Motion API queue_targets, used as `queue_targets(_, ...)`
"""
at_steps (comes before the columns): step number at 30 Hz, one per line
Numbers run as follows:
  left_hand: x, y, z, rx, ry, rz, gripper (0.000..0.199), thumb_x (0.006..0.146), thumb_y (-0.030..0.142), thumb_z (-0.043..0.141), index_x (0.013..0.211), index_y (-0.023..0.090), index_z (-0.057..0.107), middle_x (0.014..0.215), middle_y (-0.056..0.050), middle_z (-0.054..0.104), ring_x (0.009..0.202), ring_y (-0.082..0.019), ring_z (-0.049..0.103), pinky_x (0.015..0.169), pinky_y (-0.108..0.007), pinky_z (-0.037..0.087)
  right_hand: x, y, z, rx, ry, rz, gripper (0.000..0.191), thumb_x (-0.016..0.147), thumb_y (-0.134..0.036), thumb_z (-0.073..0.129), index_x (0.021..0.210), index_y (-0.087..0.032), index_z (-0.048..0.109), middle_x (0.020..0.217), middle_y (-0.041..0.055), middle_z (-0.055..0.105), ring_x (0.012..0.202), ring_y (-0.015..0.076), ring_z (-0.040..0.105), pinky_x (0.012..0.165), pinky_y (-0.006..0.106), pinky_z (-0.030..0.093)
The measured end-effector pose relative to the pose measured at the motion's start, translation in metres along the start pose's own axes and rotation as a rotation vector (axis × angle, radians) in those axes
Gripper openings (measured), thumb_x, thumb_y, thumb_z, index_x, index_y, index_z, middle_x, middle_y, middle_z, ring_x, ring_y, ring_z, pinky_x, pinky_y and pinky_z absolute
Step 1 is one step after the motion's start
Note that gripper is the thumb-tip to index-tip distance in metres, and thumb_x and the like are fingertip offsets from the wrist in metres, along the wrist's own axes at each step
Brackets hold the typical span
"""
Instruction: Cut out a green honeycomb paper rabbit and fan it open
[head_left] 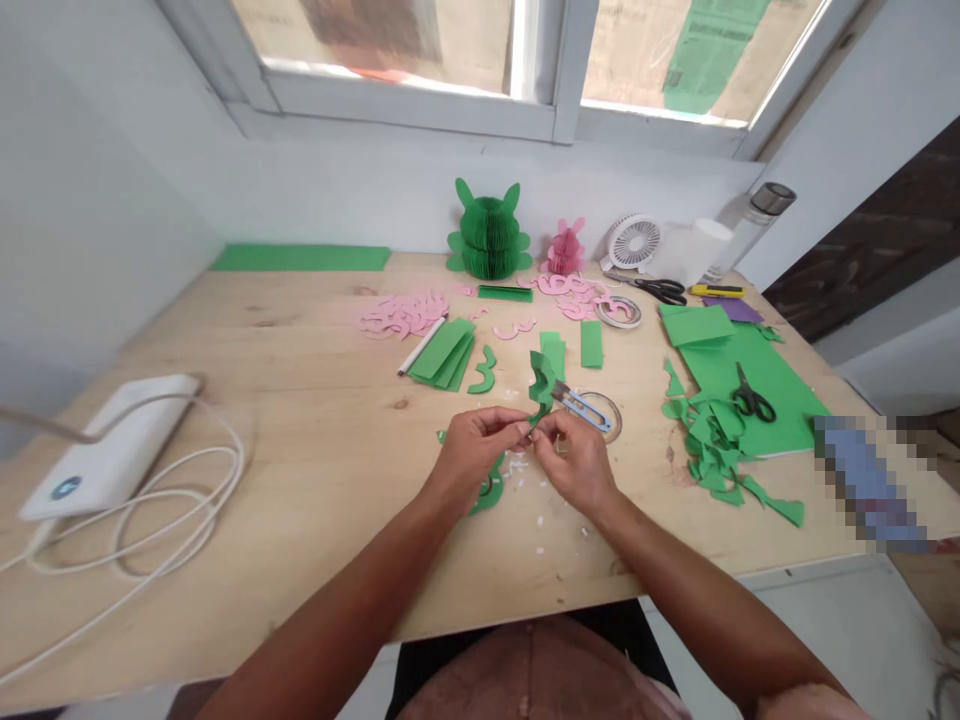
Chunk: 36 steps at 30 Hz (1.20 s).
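Between the fingertips of both hands is a wavy-edged green paper cutout (541, 385), its free part standing up above them. My left hand (471, 452) is closed in a pinch on its lower end. My right hand (576, 458) pinches the same end from the other side, fingertips close to the left ones. Another green cutout (491, 492) lies on the table, partly hidden by my left hand. Just beyond my right hand rest blue-handled snips (589, 408) and a ring-shaped tape roll (616, 428). Small white scraps (541, 521) are scattered below the hands.
Pink cutouts (405, 313), folded green paper (444, 355) and green strips (592, 344) lie farther back. Honeycomb paper figures (489, 240) and a small fan (634, 242) stand by the wall. Black scissors (752, 398) and green scraps (709, 440) are right; a white power strip (112, 440) with cable is left.
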<state>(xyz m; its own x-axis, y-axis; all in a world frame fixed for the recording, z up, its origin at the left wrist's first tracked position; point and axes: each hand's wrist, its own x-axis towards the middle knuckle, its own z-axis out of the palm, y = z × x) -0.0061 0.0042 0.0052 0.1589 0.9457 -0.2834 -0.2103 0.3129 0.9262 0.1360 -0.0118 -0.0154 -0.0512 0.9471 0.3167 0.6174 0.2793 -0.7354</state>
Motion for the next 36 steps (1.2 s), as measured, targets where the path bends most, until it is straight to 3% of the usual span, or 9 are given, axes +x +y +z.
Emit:
queue_targets(5, 0.001, -0.003, -0.002, 0.029, -0.023, 0.016, 0.027, 0.051, 0.026, 0.081, 0.074, 0.014, 0.072, 0.071, -0.004, 0.07, 0.066, -0.014, 0.062, 0.069, -0.026, 0.05, 0.001, 0.001, -0.001, 0.071, 0.001, 0.064, 0.013, 0.078, -0.023, 0.052, 0.067, -0.019, 0.057, 0.064, 0.0009, 0.061, 0.06, 0.0142, 0.055, 0.059, 0.025, 0.043)
queue_targets(12, 0.003, -0.006, -0.004, 0.178, -0.018, 0.111, 0.021, 0.06, 0.027, 0.075, 0.077, 0.014, 0.074, 0.076, -0.006, 0.073, 0.07, -0.017, 0.065, 0.069, -0.028, 0.051, 0.001, 0.002, 0.0, 0.121, -0.012, 0.079, 0.014, 0.079, -0.025, 0.053, 0.069, -0.018, 0.059, 0.064, 0.0007, 0.062, 0.059, 0.0138, 0.055, 0.058, 0.025, 0.044)
queue_targets(23, 0.004, -0.01, -0.007, 0.34, 0.002, 0.23, 0.023, 0.066, 0.03, 0.068, 0.082, 0.015, 0.075, 0.08, -0.006, 0.074, 0.073, -0.019, 0.066, 0.068, -0.027, 0.052, 0.0, 0.005, -0.001, -0.054, -0.008, -0.031, 0.021, 0.086, -0.031, 0.049, 0.07, -0.019, 0.057, 0.069, 0.0031, 0.064, 0.063, 0.0157, 0.057, 0.062, 0.027, 0.043)
queue_targets(30, 0.004, -0.01, -0.007, 0.345, 0.005, 0.223, 0.022, 0.067, 0.03, 0.067, 0.082, 0.016, 0.074, 0.073, -0.005, 0.072, 0.068, -0.018, 0.065, 0.063, -0.026, 0.051, -0.001, 0.006, 0.0, -0.198, -0.008, -0.167, 0.022, 0.089, -0.026, 0.042, 0.074, -0.019, 0.056, 0.07, 0.0046, 0.061, 0.067, 0.0178, 0.056, 0.064, 0.029, 0.041)
queue_targets(36, 0.004, -0.009, -0.005, 0.322, -0.007, 0.196, 0.021, 0.067, 0.03, 0.067, 0.08, 0.015, 0.074, 0.072, -0.005, 0.071, 0.068, -0.017, 0.063, 0.064, -0.026, 0.05, 0.0, 0.005, 0.0, -0.217, -0.013, -0.162, 0.021, 0.087, -0.021, 0.04, 0.073, -0.019, 0.055, 0.068, 0.004, 0.06, 0.067, 0.0176, 0.055, 0.064, 0.028, 0.04)
